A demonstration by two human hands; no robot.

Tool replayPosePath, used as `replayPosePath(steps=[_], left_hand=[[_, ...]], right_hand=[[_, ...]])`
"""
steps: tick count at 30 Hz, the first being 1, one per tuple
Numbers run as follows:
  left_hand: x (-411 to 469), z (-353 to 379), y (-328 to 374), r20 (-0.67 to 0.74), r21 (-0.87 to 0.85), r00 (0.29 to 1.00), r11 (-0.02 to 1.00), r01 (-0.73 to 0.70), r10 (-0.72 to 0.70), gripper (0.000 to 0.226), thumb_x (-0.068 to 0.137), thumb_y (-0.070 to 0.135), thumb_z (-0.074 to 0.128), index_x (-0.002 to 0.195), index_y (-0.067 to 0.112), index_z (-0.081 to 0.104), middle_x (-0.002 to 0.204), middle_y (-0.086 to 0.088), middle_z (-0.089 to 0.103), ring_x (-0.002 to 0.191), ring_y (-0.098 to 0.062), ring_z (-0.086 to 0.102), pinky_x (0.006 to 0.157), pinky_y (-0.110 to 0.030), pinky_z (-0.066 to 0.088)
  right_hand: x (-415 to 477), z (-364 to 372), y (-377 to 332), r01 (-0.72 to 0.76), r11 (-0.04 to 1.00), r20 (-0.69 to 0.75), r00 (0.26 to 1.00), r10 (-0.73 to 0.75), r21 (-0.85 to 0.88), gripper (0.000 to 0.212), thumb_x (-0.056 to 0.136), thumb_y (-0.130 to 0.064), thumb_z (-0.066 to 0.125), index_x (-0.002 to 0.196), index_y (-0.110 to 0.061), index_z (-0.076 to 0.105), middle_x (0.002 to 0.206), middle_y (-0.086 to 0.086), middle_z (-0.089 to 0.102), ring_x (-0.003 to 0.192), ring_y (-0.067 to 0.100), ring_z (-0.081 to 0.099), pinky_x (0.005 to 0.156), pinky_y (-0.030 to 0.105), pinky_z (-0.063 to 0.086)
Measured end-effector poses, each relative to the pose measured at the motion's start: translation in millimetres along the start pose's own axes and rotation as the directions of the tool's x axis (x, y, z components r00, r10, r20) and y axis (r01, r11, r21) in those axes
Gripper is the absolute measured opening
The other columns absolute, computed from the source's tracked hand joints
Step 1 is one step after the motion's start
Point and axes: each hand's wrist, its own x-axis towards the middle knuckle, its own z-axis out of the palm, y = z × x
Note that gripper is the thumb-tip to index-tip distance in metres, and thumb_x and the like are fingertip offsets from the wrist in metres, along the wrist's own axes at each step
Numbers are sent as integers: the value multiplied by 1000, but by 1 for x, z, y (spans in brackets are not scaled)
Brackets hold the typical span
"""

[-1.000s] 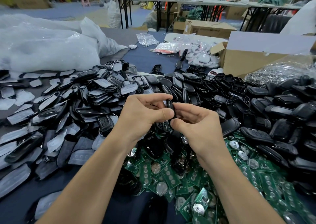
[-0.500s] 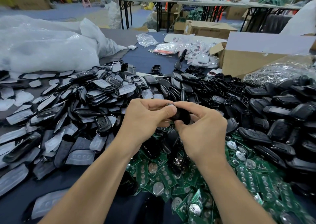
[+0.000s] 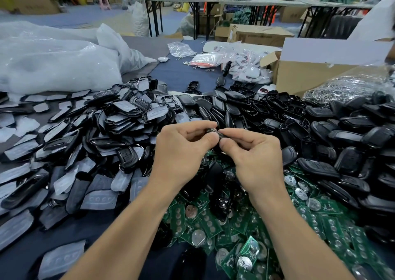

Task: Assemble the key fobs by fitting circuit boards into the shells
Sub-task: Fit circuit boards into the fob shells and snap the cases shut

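Both hands meet over the middle of the table and pinch one small black key fob shell point(image 3: 213, 131) between thumbs and fingers. My left hand point(image 3: 181, 151) grips its left end, my right hand point(image 3: 254, 153) its right end. Most of the shell is hidden by the fingers. Whether a board sits inside it is hidden. Below the hands lies a heap of green circuit boards point(image 3: 205, 219) with round coin cells. Black shell halves point(image 3: 342, 142) are piled at the right. Shells with grey button pads point(image 3: 119, 117) are heaped at the left.
A big clear plastic bag point(image 3: 53, 63) lies at the back left. An open cardboard box point(image 3: 303, 74) stands at the back right beside a bag of metal rings point(image 3: 342, 89). White fobs in bags point(image 3: 241, 63) lie behind the piles. Trestle tables stand beyond.
The hands have turned the black shell from upright to lying flat between the fingertips and raised it slightly. The camera view has shifted a little.
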Motion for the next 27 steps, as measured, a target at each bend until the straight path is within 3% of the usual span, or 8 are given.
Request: replayPosePath(steps=[5,10,13,16,19,22,24,27], left_hand=[[-1,-2,2,-25,-19,1000,1000,-14,13,26,84,16,84,88,42,83,84,13,81,83,-8,78,80,-25,61],[-9,5,4,-42,217,980,959,-182,196,33,82,25,79,98,54,75,91,32,76,88,4,74,83,-18,59],[-5,6,7,-36,9,998,999,-44,44,29,80,31,79,101,51,79,101,24,78,98,1,75,85,-15,57],[-6,11,11,38,-155,993,981,113,-108,17,88,44,71,97,37,84,95,6,82,89,-7,76,76,-22,58],[-10,17,14,14,-246,983,952,183,-185,37,91,55,65,90,24,85,90,-7,81,81,-17,77,66,-27,59],[-13,21,15,-67,-307,968,928,211,-242,39,101,41,61,87,13,84,86,-11,81,75,-19,77,58,-22,57],[-12,22,14,-89,-332,961,917,221,-263,40,106,27,58,83,7,83,83,-13,80,73,-19,77,60,-21,57],[-12,22,14,-78,-344,958,909,234,-276,42,107,24,56,80,5,82,81,-14,80,72,-18,77,64,-20,57]], right_hand=[[0,-2,-1,-18,999,32,999,16,37,24,82,-12,81,93,-33,83,87,-10,81,86,10,78,85,34,62],[1,-5,-5,34,988,76,997,-23,-148,40,82,-5,83,86,-45,79,81,-27,76,82,-6,74,77,13,58],[-1,-6,-8,-109,988,77,992,101,113,30,84,-3,82,86,-33,83,83,-5,81,82,10,78,75,25,61],[-4,-2,-10,-263,904,161,962,220,338,21,88,3,75,90,-16,84,87,11,81,79,20,78,70,28,63],[-7,5,-12,-308,861,197,949,247,404,16,92,1,71,101,-6,81,91,15,80,82,23,78,71,29,63],[-9,8,-12,-319,863,202,945,257,391,16,92,1,72,98,-10,82,90,13,80,81,21,78,68,27,62],[-11,10,-12,-333,857,205,940,272,393,16,91,1,73,96,-11,83,92,12,81,83,23,78,69,29,63],[-12,11,-9,-346,843,195,937,290,411,16,90,1,74,92,-12,83,95,5,81,86,23,78,70,31,64]])
